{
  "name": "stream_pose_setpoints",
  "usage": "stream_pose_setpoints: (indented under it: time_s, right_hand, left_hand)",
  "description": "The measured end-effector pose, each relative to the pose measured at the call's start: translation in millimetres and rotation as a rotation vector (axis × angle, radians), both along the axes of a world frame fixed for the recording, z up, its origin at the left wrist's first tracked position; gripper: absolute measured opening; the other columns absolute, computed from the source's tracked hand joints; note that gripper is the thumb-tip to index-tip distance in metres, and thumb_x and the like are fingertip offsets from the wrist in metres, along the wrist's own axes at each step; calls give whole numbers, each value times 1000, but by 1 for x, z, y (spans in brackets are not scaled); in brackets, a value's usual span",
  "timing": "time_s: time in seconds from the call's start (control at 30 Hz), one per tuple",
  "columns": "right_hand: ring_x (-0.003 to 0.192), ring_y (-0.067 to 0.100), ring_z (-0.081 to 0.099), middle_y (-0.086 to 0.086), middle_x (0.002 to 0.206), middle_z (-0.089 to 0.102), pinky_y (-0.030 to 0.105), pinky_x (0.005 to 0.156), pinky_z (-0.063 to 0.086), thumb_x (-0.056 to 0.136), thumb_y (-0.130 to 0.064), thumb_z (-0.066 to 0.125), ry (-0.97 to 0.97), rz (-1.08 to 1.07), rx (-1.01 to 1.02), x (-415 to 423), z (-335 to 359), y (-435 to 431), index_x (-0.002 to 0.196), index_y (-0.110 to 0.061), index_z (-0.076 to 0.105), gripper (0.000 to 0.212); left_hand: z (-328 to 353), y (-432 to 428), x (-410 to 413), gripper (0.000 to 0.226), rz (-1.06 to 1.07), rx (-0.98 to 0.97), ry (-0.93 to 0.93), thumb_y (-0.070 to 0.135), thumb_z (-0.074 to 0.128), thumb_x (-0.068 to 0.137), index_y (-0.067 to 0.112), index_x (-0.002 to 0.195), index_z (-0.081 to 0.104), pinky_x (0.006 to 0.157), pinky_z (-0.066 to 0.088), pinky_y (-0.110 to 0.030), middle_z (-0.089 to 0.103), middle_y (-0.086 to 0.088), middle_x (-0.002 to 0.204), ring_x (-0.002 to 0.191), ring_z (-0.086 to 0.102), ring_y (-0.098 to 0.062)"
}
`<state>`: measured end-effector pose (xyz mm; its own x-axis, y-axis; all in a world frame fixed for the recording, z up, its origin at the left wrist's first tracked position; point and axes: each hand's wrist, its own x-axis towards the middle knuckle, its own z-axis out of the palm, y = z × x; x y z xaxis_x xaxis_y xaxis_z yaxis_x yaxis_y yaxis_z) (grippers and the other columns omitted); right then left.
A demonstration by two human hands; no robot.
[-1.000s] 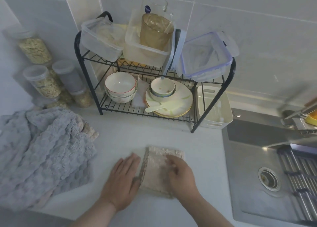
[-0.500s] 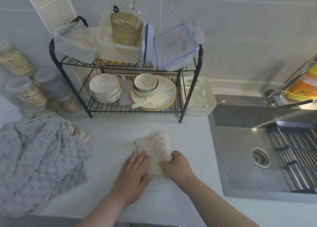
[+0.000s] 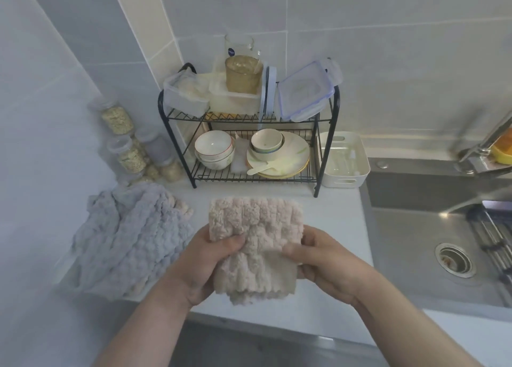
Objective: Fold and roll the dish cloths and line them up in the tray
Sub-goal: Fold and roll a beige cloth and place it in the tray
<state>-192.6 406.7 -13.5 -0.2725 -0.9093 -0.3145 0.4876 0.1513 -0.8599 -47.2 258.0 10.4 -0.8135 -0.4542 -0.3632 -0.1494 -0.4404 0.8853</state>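
Work surface: white counter (image 3: 327, 228), bounded on the right by a stainless steel sink (image 3: 415, 242). A heap of grey-blue waffle-textured dish cloths (image 3: 133, 236) lies at the left of the counter and is not yet processed. A black wire two-tier dish rack (image 3: 243, 118) stands at the back. The white rectangular plastic tray (image 3: 343, 178) sits just beside its right leg and holds no rolled cloths.

Item in hand: one beige fleecy dish cloth (image 3: 255, 219), folded in layers and apparently lifted clear of the counter near its front edge.

Left hand (image 3: 205, 261): curled round the cloth's left edge, thumb on the front face. Right hand (image 3: 327, 258): pinching the right edge, thumb on top.

Procedure, as judged: the fold looks done and rolling is due.
1. Align the loose lower layers first; they hang unevenly.
2. Roll from one short end with even tension.
3. Keep the edges flush so the roll does not cone.
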Motion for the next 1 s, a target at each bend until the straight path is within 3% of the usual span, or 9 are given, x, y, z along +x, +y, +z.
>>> stream_pose_setpoints:
  time_s: [0.07,0.17,0.33,0.43,0.6,0.77,0.83,0.93,1.0]
  right_hand:
    - [97,31,67,22,112,68,37,76,54,84,-1,63,89,-44,53,21,6,2,109,-6,63,25]
    - [92,36,69,23,106,69,36,68,56,89,10,49,82,-143,52,49,19,6,110,-3,61,28]
    - [99,41,66,22,107,70,54,86,53,90,9,46,99,-205,39,100,49,3,111,-7,62,30]
    - [95,42,67,24,105,69,51,80,54,89,6,51,69,-222,18,128,51,-1,110,-6,63,27]
    - [86,36,70,22,99,71,38,65,58,91,6,47,-2,-245,7,159,30,-2,108,-5,65,27]
    - [106,38,65,17,116,68,53,92,51,78,-1,60,-55,-223,-24,173,28,-1,118,-12,61,42]
    - [103,37,66,19,115,68,46,80,56,76,5,54,-60,-247,-44,171,32,3,117,-9,62,44]
    - [91,40,66,28,108,67,36,61,55,82,16,40,-179,-348,-83,163,39,12,109,-1,66,41]
    - [87,40,60,28,103,68,34,59,49,77,11,49,-245,-419,-116,157,47,23,103,3,66,33]
  left_hand:
    - [5,0,17,26,19,0,-25,5,63,66,6,91,71,60,57,-38,72,-19,89,82,71,-34]
    - [17,-1,47,37,-42,-30,-86,8,61,70,8,107,64,70,57,-39,72,-18,100,94,69,-33]
    - [30,-3,96,30,-94,-136,-85,15,57,92,17,122,54,86,54,-47,71,-7,111,103,68,-26]
    - [21,-9,125,43,-92,-49,9,14,70,80,15,120,56,84,55,-49,70,-12,112,102,67,-33]
    - [-3,-17,148,43,-71,79,112,6,63,67,7,110,62,68,60,-40,71,-21,104,94,69,-38]
    - [-3,-19,149,37,-14,167,85,-1,62,78,5,114,60,71,59,-46,70,-20,106,96,68,-38]
    - [3,-17,147,45,-61,238,118,6,77,68,5,112,65,67,59,-47,68,-22,110,97,67,-40]
    - [15,-9,138,80,-84,269,138,11,96,20,7,96,74,62,58,-44,68,-25,109,94,68,-42]
    - [26,1,125,82,-101,286,151,4,94,20,0,99,72,61,58,-44,67,-29,108,93,67,-45]
